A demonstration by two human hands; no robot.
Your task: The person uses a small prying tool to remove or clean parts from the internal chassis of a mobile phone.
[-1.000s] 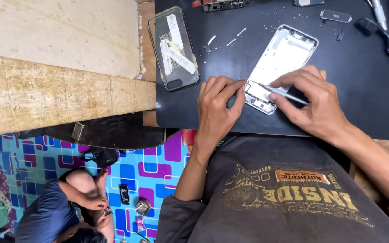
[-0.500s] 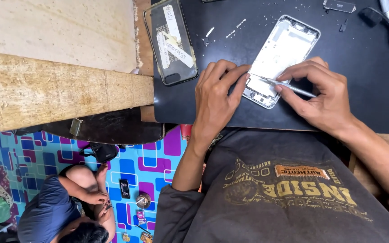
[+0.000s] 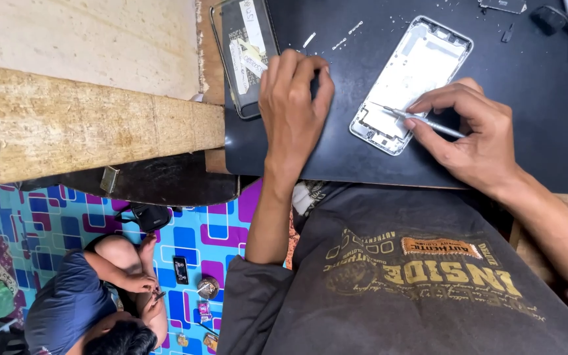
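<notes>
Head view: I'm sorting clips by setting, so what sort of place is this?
Probably a small phone repair bench. An opened phone frame lies on a black work mat, the right hand holds a thin metal tool to it, and a detached phone panel lies beside the left hand.

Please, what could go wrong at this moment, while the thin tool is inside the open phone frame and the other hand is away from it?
1. The right hand works the thin tool in the phone frame alone; the left hand rests apart on the black mat, so the frame might slide.
2. Small loose parts lie near the left hand; a sweep could scatter them.
3. The phone screen panel overhangs the mat's edge and could get knocked.
</notes>
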